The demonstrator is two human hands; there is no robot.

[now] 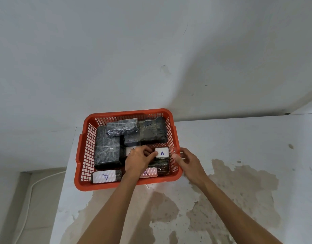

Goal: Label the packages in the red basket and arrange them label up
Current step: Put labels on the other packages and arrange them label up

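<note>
A red basket [84, 147] sits on a white table against the wall and holds several black wrapped packages. Three unlabelled packages [107, 148] fill its far and left part. A small package with a white "A" label [162, 153] lies at the right, and my left hand [139, 160] pinches its left edge. Other labelled packages show: one at the front left [105, 176], one at the front middle [150, 173] partly under my left wrist, one [131, 150] half hidden behind my left fingers. My right hand [186, 160] touches the basket's right rim from outside, fingers curled, nothing in it.
The white table [239, 138] has large brown stains [231, 191] in front of and right of the basket. The basket stands near the table's left edge, beyond which the floor and a white cable [33, 191] lie lower down. The wall rises just behind the basket.
</note>
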